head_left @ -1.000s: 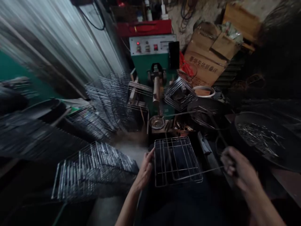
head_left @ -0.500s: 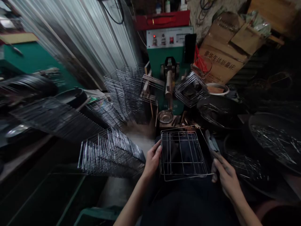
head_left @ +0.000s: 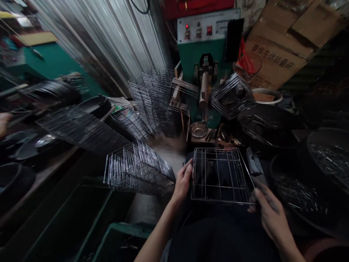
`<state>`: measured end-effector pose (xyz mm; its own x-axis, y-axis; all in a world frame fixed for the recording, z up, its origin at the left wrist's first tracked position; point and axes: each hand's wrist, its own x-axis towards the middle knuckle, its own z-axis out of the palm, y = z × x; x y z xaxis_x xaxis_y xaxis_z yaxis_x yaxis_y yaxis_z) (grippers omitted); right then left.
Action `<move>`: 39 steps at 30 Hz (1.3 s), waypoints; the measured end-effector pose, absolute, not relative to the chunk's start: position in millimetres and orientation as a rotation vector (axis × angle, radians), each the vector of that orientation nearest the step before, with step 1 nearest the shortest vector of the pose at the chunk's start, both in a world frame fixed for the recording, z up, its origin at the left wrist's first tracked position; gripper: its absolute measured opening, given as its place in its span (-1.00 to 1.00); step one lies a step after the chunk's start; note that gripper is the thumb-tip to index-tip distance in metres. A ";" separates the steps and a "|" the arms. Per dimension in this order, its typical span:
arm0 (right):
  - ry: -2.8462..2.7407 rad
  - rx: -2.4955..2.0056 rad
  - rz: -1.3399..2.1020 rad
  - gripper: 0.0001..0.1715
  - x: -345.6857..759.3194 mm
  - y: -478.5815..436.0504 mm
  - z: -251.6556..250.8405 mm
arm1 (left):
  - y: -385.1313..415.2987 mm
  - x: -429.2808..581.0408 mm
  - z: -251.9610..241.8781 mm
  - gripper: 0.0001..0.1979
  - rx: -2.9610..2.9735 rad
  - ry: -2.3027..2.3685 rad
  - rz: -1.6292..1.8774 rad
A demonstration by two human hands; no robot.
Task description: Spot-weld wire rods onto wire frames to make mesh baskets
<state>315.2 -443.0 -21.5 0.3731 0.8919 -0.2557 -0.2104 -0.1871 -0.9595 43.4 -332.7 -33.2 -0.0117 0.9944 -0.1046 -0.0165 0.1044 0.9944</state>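
Note:
Above my lap I hold a wire rack, a thin metal grid with a square wire frame lying along its outer edges. My left hand pinches its left side between thumb and fingers. At the lower right corner, my right hand is closed on the frame's wire, its fingertips partly in shadow. Just beyond the rack stands a green machine with a small metal dish below its middle arm. A grey piece, perhaps cloth or a tool, lies by the rack's right side.
Stacked wire grids stand to my left, with taller stacks behind. Bent wire frames hang right of the machine. Dark basins of wire pieces sit on my right. Another person's hand shows at the left edge.
The wire frame, skewed over the grid before, now lines up with its edges. My right hand has shifted slightly with it. The view has turned, and another person's hand appears at left.

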 end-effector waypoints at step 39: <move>-1.479 -1.748 0.819 -0.47 355.5 -364.3 -102.2 | -310.5 23.8 -87.7 -0.33 1.218 1.166 0.896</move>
